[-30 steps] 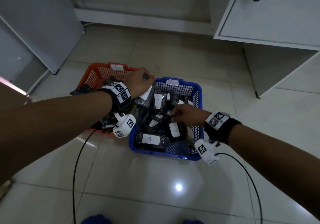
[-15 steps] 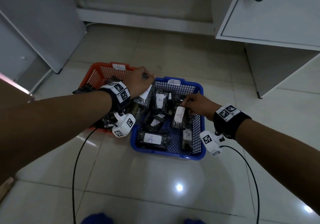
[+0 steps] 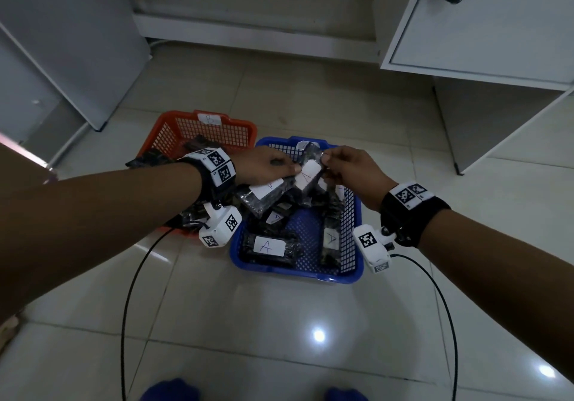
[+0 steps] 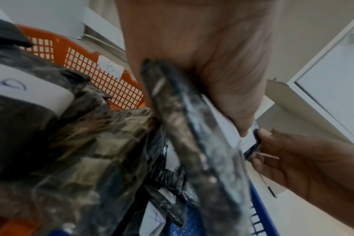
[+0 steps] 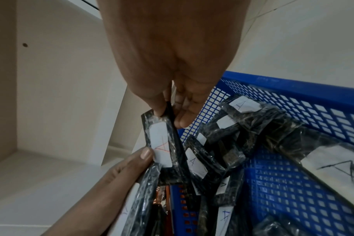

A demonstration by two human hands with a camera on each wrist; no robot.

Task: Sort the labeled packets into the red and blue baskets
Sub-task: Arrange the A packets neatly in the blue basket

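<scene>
Over the blue basket [image 3: 298, 273] my right hand [image 3: 326, 164] pinches the top edge of a dark packet [image 3: 307, 180] with a white label. In the right wrist view that packet [image 5: 162, 143] bears a red "A". My left hand [image 3: 285, 167] grips a bundle of dark packets [image 3: 267, 192] that hangs over the seam between the two baskets, and its thumb [image 5: 145, 154] touches the pinched packet's label. The left wrist view shows this bundle [image 4: 182, 127] edge-on under my palm. Several "A" packets [image 3: 268, 247] lie in the blue basket. The red basket [image 3: 217, 133], tagged "B", holds dark packets, mostly hidden by my left arm.
Both baskets stand side by side on a glossy tiled floor [image 3: 279, 323]. A white cabinet [image 3: 481, 28] overhangs at the back right and a grey panel [image 3: 62, 43] leans at the left. Black cables [image 3: 130, 292] trail from both wrist cameras.
My right hand lifted a labelled packet out of the blue basket and carried it up and left to meet my left hand. My left hand shifted right with its bundle.
</scene>
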